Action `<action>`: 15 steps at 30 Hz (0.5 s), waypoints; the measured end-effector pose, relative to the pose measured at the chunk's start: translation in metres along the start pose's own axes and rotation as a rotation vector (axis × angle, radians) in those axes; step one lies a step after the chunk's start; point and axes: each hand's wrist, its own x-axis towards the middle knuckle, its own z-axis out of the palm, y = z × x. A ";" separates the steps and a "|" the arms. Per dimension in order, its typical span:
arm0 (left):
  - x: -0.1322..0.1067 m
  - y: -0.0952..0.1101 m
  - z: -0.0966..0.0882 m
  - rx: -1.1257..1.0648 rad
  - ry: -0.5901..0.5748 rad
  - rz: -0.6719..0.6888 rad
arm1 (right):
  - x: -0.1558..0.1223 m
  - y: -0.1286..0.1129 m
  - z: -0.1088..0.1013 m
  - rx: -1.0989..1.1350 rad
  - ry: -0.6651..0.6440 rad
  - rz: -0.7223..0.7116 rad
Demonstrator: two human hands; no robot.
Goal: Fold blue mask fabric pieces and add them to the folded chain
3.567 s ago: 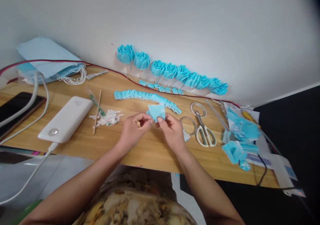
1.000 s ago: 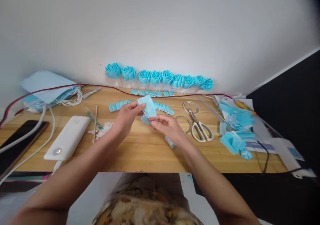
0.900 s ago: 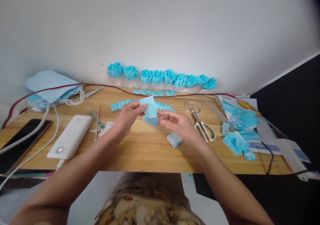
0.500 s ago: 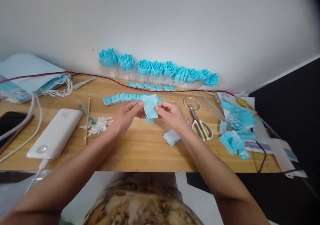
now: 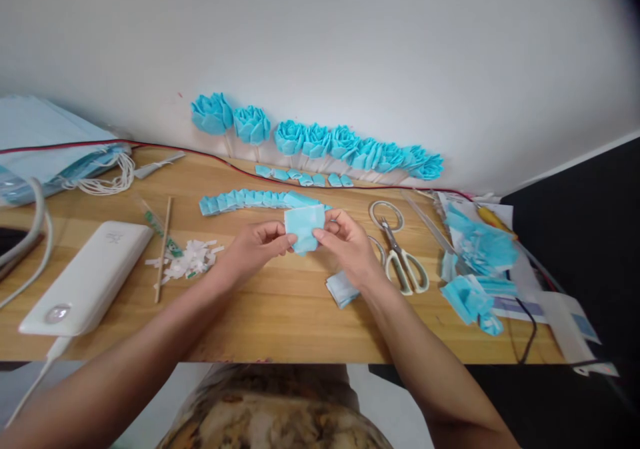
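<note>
A small light-blue fabric piece (image 5: 305,227) is pinched between both hands above the wooden table (image 5: 280,302). My left hand (image 5: 253,248) grips its left edge with thumb and fingers closed. My right hand (image 5: 347,246) holds its right edge, fingers closed on it. A folded stack of blue pieces (image 5: 341,289) lies under my right wrist. Behind the hands, a row of folded blue petals (image 5: 250,200) curves across the table.
Blue fabric roses (image 5: 310,140) line the wall. Scissors (image 5: 400,252) lie right of my hands, blue scraps (image 5: 477,262) beyond them. On the left are a white power bank (image 5: 87,279), a wooden stick (image 5: 163,249), white shreds (image 5: 187,262) and a stack of face masks (image 5: 50,152).
My right hand came back up to the blue piece after letting the folded stack rest on the table. Both hands now hold the piece lower and flatter.
</note>
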 end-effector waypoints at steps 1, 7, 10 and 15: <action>0.000 0.000 0.000 -0.005 -0.006 -0.004 | 0.000 0.000 -0.001 0.021 0.003 0.004; -0.001 0.006 0.000 -0.010 -0.025 -0.047 | 0.000 0.000 -0.002 -0.069 0.054 -0.134; -0.003 0.009 0.000 -0.059 -0.025 -0.041 | -0.002 0.000 -0.002 -0.146 0.102 -0.230; -0.002 0.008 0.001 -0.117 -0.059 -0.037 | -0.004 -0.001 -0.006 -0.203 0.126 -0.272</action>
